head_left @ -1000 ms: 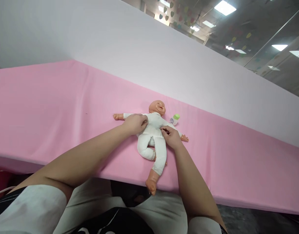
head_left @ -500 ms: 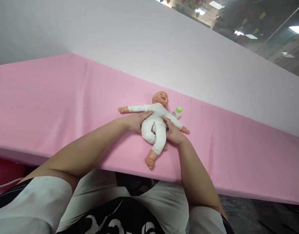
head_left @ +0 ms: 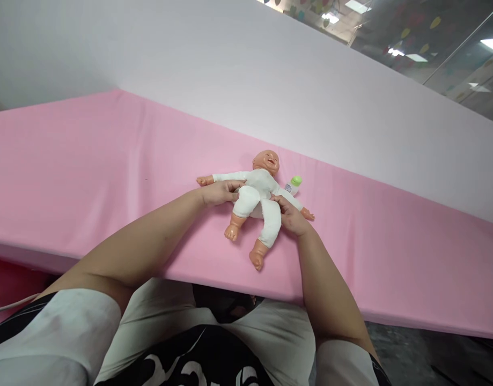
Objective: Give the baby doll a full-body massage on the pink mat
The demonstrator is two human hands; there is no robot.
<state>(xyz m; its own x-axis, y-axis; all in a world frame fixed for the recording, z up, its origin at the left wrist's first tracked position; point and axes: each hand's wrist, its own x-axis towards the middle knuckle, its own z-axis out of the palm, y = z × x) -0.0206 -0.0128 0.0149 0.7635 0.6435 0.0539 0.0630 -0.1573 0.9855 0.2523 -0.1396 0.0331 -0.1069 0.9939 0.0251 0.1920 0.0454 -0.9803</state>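
A baby doll (head_left: 259, 194) in a white suit lies on its back on the pink cloth (head_left: 89, 177), arms spread and both bare feet toward me. My left hand (head_left: 217, 192) pinches the white suit at the doll's left hip. My right hand (head_left: 291, 215) grips the suit at the other hip, beside the doll's outstretched arm. A small bottle with a green cap (head_left: 292, 185) lies just right of the doll's head.
The pink cloth covers a long surface whose near edge (head_left: 351, 308) runs in front of my lap. A pale wall (head_left: 270, 80) rises behind it. Glass panels and ceiling lights show at the top right.
The doll's legs, earlier bunched together, now lie apart with both feet showing. My hands have slid from its chest to its hips. The view has tilted down a little.
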